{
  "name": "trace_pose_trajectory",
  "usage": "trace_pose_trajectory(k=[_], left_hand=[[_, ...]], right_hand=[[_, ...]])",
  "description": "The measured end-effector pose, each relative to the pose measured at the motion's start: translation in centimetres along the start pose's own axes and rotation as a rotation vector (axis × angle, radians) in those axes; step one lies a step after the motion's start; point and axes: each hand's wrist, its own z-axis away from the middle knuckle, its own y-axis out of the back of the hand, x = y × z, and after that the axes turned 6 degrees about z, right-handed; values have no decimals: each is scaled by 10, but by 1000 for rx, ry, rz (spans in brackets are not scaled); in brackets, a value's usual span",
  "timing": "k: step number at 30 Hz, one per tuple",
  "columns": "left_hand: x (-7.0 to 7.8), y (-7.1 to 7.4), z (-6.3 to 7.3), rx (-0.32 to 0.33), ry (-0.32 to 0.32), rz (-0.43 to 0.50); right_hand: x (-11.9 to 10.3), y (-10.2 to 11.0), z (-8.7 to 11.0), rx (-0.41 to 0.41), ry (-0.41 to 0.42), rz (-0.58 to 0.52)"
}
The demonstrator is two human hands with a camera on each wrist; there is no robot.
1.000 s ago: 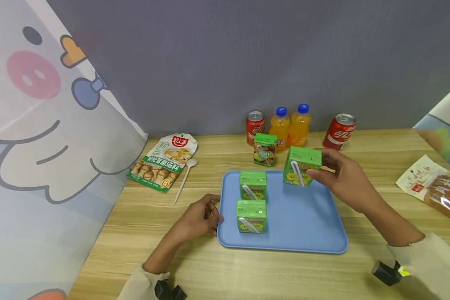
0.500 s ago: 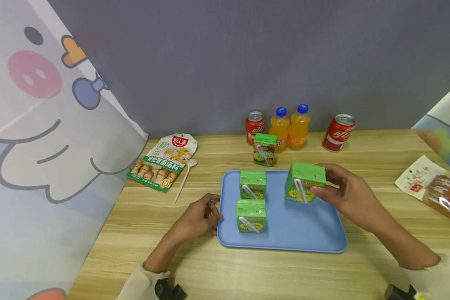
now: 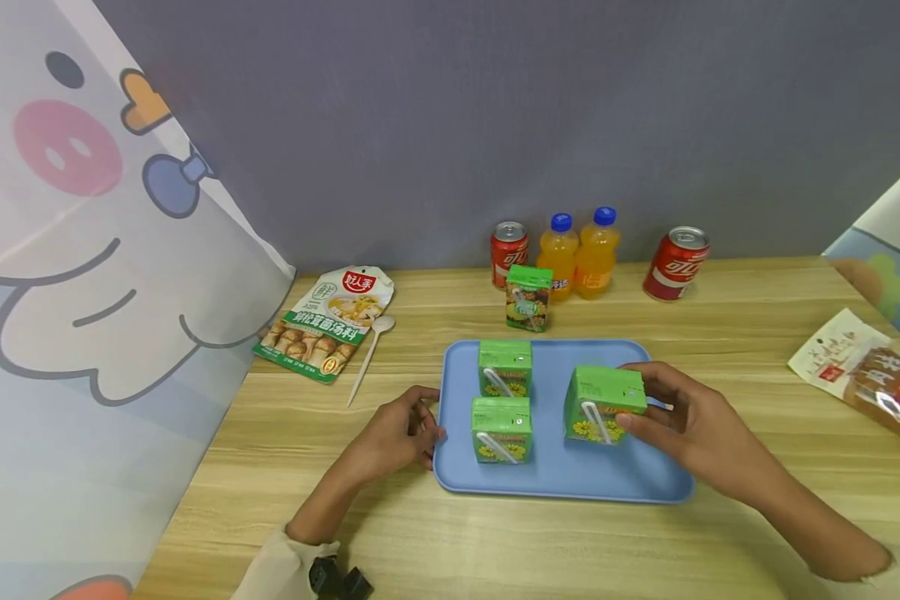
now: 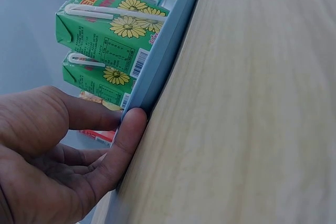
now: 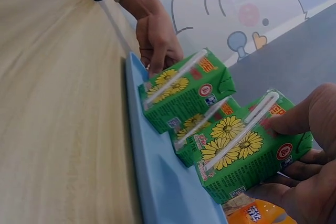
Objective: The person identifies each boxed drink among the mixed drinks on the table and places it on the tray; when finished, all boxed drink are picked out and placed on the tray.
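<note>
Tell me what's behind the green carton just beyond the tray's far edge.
Behind the carton stand a red can and an orange bottle, the left of two. The carton hides the can's lower right and the bottle's lower left; anything else there can't be seen.

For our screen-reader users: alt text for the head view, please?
A right hand holds a green flower-print drink carton over a blue tray bearing two matching cartons; the left hand grips the tray's left rim. Behind are another green carton, two orange soda bottles and two Coca-Cola cans; a mushroom soup pouch and spoon lie left.
</note>
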Motion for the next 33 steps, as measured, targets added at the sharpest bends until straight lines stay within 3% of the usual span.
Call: trace_pose_trajectory(k=[33], left_hand=[[0,1,1,-6,4,-23]], right_hand=[[16,-14,16,-30,-16,-64]])
